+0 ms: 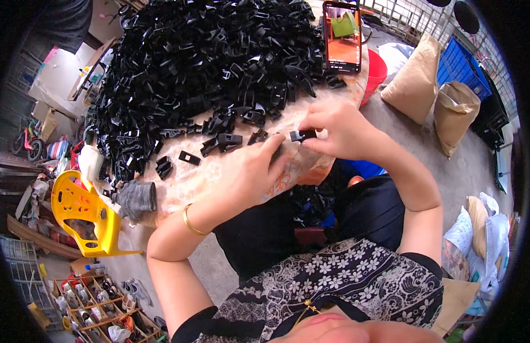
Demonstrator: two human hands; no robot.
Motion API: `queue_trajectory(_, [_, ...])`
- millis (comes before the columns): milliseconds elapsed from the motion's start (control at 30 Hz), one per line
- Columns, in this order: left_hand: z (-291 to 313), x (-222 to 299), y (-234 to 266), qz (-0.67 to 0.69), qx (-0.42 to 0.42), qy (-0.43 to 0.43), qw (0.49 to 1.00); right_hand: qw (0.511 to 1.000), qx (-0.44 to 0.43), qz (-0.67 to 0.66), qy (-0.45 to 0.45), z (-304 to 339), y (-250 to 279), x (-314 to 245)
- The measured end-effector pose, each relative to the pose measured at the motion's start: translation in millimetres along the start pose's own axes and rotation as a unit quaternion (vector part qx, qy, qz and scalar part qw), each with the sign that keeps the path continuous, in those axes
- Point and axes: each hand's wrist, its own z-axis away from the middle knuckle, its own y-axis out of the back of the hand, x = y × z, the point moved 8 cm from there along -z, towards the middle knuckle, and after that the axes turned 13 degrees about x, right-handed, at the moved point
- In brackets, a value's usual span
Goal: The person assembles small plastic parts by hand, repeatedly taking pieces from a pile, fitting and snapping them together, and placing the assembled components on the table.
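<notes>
Between the thumb and fingers of my right hand (342,132) is a small black plastic buckle part (301,136) with a pale spot on it, held just above the table's near edge. My left hand (250,174) is close beside it, its fingertips almost reaching the part. Its thumb and forefinger curl around something dark that I cannot make out, and the thumb is slightly blurred. Loose black parts lie near my left hand, one (189,158) flat on the patterned tablecloth (210,174). Beyond them rises a large heap of similar black parts (213,63).
A phone (342,37) stands upright at the heap's right, with a red bucket (376,74) behind the table edge. Brown sacks (414,80) and a blue crate (462,68) stand on the right. A yellow chair (85,214) is at the left, above a divided wooden rack (102,306).
</notes>
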Motion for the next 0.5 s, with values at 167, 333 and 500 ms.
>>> queue_trajectory(167, [2,-21,-13,0.16,-0.124,0.086,0.975,1.0,0.004,0.013,-0.015,-2,3,5])
queue_trajectory(333, [1,-10,-5,0.115,-0.08,-0.015,0.99,1.0,0.021,-0.01,-0.018,-5,4,6])
queue_trajectory(500, [-3,-14,-4,0.071,0.0,-0.007,0.997,0.998,-0.001,-0.059,-0.01,-4,2,-7])
